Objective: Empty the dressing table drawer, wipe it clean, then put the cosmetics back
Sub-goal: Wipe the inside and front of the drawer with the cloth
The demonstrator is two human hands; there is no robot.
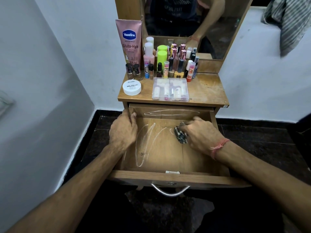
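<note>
The wooden drawer (161, 153) is pulled out and holds no cosmetics; white streaks mark its floor and back wall. My right hand (202, 135) presses a dark checked cloth (180, 134) onto the drawer floor at the right rear. My left hand (123, 130) grips the drawer's left wall. The cosmetics stand on the dressing table top (207, 91): a pink Vaseline tube (130, 42), a white nail polish jar (132, 87), a clear plastic case (170, 89) and several bottles (168, 64).
A mirror (190, 17) rises behind the table top. White walls close in on both sides, the floor is dark. A striped cloth (289, 22) hangs at the upper right. The drawer's metal handle (170, 190) juts toward me.
</note>
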